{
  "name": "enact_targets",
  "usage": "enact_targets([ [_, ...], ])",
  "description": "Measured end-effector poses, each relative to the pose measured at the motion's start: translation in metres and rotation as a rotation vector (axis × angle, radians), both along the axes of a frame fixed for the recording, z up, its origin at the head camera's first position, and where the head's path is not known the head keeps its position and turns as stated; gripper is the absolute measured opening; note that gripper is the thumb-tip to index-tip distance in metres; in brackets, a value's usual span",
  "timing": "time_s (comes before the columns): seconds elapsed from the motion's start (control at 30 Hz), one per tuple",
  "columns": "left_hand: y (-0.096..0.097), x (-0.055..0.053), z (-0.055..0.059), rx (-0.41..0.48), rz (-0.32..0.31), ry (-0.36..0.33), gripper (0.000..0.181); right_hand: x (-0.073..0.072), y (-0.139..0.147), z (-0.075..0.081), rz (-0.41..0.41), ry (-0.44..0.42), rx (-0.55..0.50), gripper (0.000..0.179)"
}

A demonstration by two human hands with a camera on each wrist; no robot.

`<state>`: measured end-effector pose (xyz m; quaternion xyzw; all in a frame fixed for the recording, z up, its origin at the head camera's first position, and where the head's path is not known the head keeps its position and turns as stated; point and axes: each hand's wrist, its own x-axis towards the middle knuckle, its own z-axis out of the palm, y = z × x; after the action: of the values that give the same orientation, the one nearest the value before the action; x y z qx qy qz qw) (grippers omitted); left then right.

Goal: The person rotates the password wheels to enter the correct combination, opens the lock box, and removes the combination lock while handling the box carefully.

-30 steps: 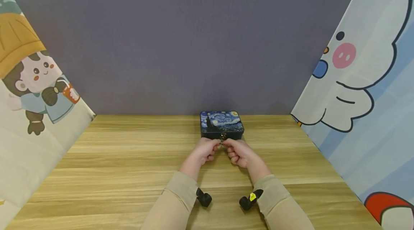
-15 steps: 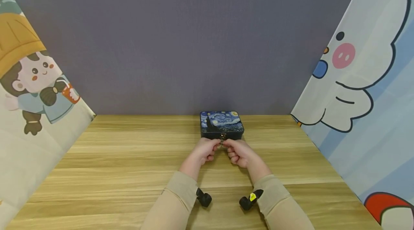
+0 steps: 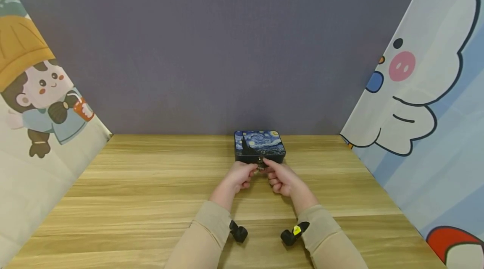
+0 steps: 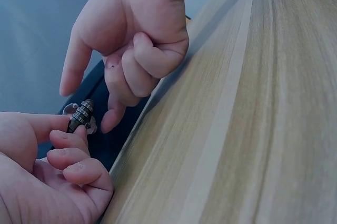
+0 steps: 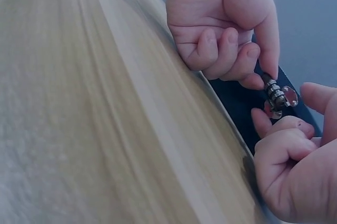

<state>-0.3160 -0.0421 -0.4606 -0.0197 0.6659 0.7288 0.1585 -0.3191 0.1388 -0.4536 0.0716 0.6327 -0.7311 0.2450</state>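
Observation:
A tin box (image 3: 260, 143) with a swirling blue night-sky picture on its lid sits closed at the back of the table. On its front hangs a small dark combination padlock (image 4: 81, 114) with numbered rings, next to a metal clasp (image 5: 290, 96). My left hand (image 3: 239, 175) pinches one end of the padlock between thumb and index finger, as both wrist views show. Close by the other end is my right hand (image 3: 281, 178), thumb and index finger spread apart and the remaining fingers curled in. In the left wrist view there is a gap between these right fingertips and the padlock.
The wooden table (image 3: 151, 193) spreads in front of the box. A grey wall panel (image 3: 227, 50) rises just behind it. Cartoon-printed sheets, one on the left (image 3: 30, 168) and one on the right (image 3: 446, 134), flank the table.
My right thumb and index finger, earlier closed together at the padlock, have parted, with the upper digit now higher, by the clasp. The left hand and the box look unmoved.

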Motion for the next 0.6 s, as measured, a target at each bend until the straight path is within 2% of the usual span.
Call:
enact_targets([
  [0.13,-0.0002,-0.0005,-0.0015,0.0,-0.002,0.004,0.025,0.0001,0.004,0.002,-0.003,-0.018,0.012,0.066],
  [0.43,-0.0012,0.0001,0.0003,-0.011,-0.009,0.0,0.026,-0.0016,0.0104,0.0031,0.016,-0.036,0.001,0.073],
  [0.6,-0.0013,0.0,0.0001,-0.017,-0.01,0.0,0.025,-0.0006,0.0099,0.0045,0.03,-0.038,-0.001,0.07],
])
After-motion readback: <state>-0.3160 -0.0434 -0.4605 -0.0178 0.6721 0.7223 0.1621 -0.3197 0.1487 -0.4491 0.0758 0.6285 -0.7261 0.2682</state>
